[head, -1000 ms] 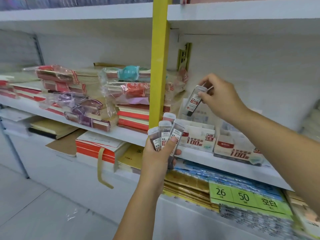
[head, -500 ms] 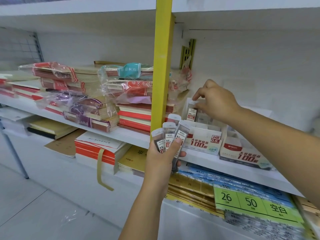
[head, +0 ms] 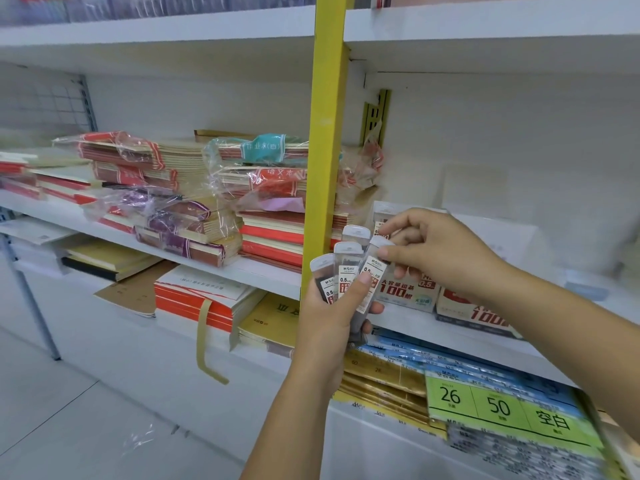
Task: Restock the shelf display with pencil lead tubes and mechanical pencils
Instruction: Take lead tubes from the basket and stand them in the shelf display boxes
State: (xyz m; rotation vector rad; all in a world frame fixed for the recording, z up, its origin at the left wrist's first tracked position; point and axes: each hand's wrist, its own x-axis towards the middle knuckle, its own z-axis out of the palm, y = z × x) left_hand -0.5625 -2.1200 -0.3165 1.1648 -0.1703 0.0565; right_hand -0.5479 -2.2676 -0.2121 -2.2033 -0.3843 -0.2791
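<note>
Lead tubes [head: 348,271] are held fanned just right of yellow post [head: 329,133], w/ left hand [head: 332,317] grip curled round them. Cap of rightmost tube [head: 374,268] is pinched in right hand [head: 446,254] grip. Judged light, stiff, slick plastic; pref. taken by cap.

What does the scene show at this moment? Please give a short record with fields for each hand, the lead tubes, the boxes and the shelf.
left hand: holds four visible pencil lead tubes, fanned upright
right hand: fingers pinch the top of the rightmost tube
display boxes: two, red and white, on the shelf
single tube: stands upright behind the fan, at the left box
notebook stacks: plastic-wrapped, left of the yellow post
</note>
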